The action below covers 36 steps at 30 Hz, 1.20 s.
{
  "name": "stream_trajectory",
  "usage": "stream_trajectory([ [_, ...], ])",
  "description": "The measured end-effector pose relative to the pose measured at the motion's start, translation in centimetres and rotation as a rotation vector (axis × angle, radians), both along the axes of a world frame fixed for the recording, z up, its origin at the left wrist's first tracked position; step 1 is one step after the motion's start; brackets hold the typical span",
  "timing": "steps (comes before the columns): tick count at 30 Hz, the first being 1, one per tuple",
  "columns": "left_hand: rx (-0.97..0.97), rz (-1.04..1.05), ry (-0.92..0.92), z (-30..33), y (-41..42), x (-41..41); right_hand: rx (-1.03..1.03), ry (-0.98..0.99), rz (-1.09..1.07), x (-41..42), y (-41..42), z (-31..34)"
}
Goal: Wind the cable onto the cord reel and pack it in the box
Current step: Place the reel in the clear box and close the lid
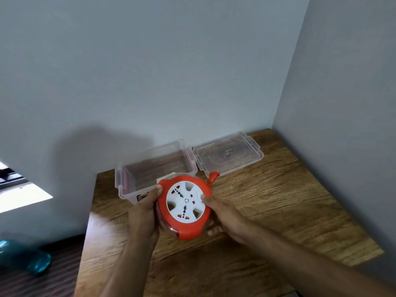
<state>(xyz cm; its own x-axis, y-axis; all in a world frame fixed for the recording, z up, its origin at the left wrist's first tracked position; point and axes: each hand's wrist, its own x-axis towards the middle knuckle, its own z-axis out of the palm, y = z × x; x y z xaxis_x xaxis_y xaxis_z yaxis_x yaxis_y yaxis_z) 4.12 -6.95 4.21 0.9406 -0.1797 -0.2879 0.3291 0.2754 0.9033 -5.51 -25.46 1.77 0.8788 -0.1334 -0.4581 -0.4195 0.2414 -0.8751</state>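
The orange cord reel (184,205), white socket face up, sits in the air just in front of the clear box (155,170), held between 2 hands. The left hand (144,213) clasps its left rim with the thumb on top; the right hand (222,213) grips the right edge, thumb on the white face. No loose cable shows, so the winding looks finished, with the crank handle (213,177) sticking out at upper right. Packing remains: the box stands empty on the wooden table (267,200), its lid (228,156) lying open beside it.

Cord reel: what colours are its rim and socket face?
Cord reel: orange-red rim, white face; head view.
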Motion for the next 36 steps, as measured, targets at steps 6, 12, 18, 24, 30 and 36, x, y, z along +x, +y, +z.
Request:
stream_trajectory([
  [6, 0.174, -0.018, 0.057, -1.8, 2.3, -2.3, -0.035, -0.068, 0.064, 0.5, 0.8, -1.6],
  [12, 0.203, -0.018, -0.103, 1.1, 4.1, 0.0, -0.245, -0.294, 0.064, 4.2, -0.2, 2.8],
  [18, 0.249, 0.109, -0.229, 4.1, 3.0, 5.6, -0.502, -0.454, -0.050, 11.5, -0.7, 7.5],
  [24, 0.325, 0.129, -0.232, 4.0, 2.3, 10.7, -0.490, -0.384, -0.043, 16.2, -0.7, 7.6],
  [30, 0.476, 0.114, -0.239, 2.2, 1.1, 14.0, -0.451, -0.229, -0.026, 18.9, -1.3, 6.4],
  [36, 0.770, 0.057, -0.386, 0.1, 0.7, 13.8, -0.689, -0.156, 0.016, 19.4, -0.7, 5.1],
])
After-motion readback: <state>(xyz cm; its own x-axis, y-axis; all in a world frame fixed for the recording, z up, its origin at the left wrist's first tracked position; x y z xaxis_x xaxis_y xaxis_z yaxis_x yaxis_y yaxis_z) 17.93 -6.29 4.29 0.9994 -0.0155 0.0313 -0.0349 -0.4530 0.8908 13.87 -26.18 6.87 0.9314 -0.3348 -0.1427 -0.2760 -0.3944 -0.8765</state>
